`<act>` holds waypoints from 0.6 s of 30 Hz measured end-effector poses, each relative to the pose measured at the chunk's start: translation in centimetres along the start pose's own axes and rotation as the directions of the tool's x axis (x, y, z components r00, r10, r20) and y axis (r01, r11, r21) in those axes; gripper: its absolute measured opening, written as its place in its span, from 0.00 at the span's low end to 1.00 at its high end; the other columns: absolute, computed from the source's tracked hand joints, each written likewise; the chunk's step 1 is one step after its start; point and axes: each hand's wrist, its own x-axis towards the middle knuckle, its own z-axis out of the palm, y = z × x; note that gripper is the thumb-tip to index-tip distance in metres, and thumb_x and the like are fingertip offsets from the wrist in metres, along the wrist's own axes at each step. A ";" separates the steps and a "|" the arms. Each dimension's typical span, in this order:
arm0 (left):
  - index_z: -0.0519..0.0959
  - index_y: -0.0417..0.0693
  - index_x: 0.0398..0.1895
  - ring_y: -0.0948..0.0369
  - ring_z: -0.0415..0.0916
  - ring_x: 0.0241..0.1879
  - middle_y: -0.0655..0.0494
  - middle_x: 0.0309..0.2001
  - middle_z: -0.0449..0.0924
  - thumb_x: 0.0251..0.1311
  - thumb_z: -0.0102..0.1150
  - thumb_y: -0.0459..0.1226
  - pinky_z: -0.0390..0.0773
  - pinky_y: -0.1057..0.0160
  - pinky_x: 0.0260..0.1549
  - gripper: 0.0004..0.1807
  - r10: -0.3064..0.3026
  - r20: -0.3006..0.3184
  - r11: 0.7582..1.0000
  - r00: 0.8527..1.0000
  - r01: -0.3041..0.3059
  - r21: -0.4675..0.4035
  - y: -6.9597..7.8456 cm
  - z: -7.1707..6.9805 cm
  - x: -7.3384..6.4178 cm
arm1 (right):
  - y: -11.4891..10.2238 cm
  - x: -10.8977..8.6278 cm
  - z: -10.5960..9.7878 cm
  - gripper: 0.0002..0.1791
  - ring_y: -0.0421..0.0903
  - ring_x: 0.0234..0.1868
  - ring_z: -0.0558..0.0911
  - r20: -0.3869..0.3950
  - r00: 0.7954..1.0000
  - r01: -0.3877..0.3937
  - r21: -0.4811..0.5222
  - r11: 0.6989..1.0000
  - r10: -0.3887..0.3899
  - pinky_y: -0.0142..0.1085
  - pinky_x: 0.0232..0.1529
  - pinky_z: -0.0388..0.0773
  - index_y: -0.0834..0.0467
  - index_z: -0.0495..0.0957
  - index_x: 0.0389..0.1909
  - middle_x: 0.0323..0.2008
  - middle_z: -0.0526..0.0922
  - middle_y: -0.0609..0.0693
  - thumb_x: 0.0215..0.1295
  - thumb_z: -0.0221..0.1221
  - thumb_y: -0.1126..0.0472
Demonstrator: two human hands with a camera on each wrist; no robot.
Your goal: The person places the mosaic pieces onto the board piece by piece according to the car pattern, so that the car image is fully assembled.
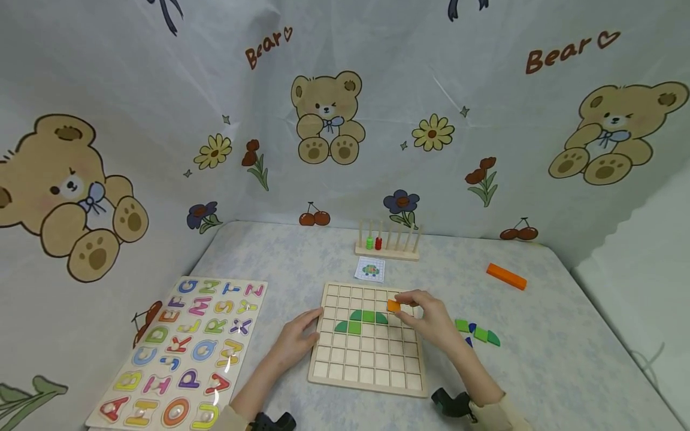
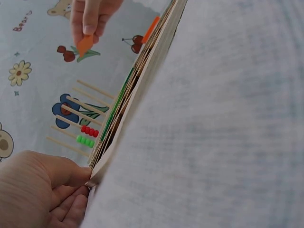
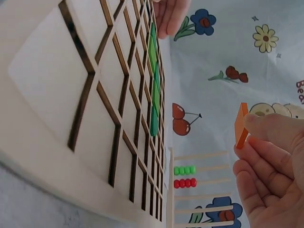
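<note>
My right hand (image 1: pixel 433 317) pinches an orange square tile (image 1: pixel 394 306) between thumb and fingers, above the upper right of a wooden grid board (image 1: pixel 366 375). In the right wrist view the orange tile (image 3: pixel 241 124) stands clear of the board, tilted. Green squares and curved-edged pieces (image 1: pixel 368 316) lie in the board's upper cells. My left hand (image 1: pixel 293 341) holds the board at its left edge. In the left wrist view the thumb of that hand (image 2: pixel 42 185) is against the board's rim, with the other fingers curled beneath.
Loose green and blue pieces (image 1: pixel 481 334) lie right of the board, an orange bar (image 1: pixel 507 276) farther back. A pattern card (image 1: pixel 370 269) and a peg rack (image 1: pixel 387 252) with green and red beads stand behind it. An alphabet board (image 1: pixel 180 359) lies at left.
</note>
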 end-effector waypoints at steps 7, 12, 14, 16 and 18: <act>0.66 0.39 0.66 0.51 0.63 0.64 0.43 0.64 0.66 0.60 0.56 0.27 0.66 0.51 0.60 0.29 -0.001 0.010 1.000 1.000 0.001 -0.003 0.1 -0.1 0.0 | -0.8 0.3 1.3 0.16 0.49 0.41 0.79 0.012 0.999 0.031 0.030 0.999 -0.032 0.45 0.41 0.80 0.59 0.81 0.44 0.40 0.82 0.46 0.52 0.69 0.65; 0.66 0.38 0.66 0.51 0.63 0.63 0.42 0.64 0.66 0.60 0.56 0.27 0.66 0.52 0.60 0.29 -0.003 0.013 1.000 1.000 0.003 0.003 0.1 -0.1 0.0 | -1.2 0.4 2.1 0.16 0.47 0.42 0.79 0.041 0.998 0.043 0.051 0.998 -0.045 0.41 0.42 0.80 0.58 0.81 0.44 0.41 0.81 0.44 0.53 0.68 0.64; 0.66 0.38 0.66 0.51 0.64 0.63 0.42 0.64 0.66 0.60 0.57 0.27 0.66 0.52 0.60 0.29 -0.005 0.013 1.000 1.000 0.005 0.002 0.1 -0.1 0.0 | -1.4 0.4 2.3 0.16 0.45 0.42 0.79 0.049 0.998 0.043 0.056 0.998 -0.046 0.40 0.42 0.80 0.59 0.81 0.45 0.41 0.81 0.44 0.54 0.68 0.63; 0.66 0.38 0.66 0.51 0.64 0.63 0.43 0.64 0.66 0.60 0.57 0.27 0.66 0.52 0.60 0.29 -0.006 0.012 1.000 1.000 0.006 0.001 0.1 -0.1 0.0 | -1.6 0.4 2.4 0.16 0.44 0.42 0.79 0.059 0.997 0.038 0.065 0.997 -0.042 0.40 0.42 0.80 0.59 0.81 0.45 0.41 0.81 0.44 0.55 0.68 0.62; 0.66 0.38 0.66 0.50 0.64 0.63 0.42 0.64 0.66 0.60 0.57 0.27 0.66 0.51 0.60 0.29 0.001 0.011 1.000 1.000 -0.001 0.002 0.1 -0.1 0.0 | -1.7 0.4 2.6 0.16 0.45 0.43 0.79 0.073 0.997 0.023 0.080 0.997 -0.029 0.42 0.43 0.80 0.59 0.80 0.46 0.42 0.81 0.44 0.55 0.67 0.62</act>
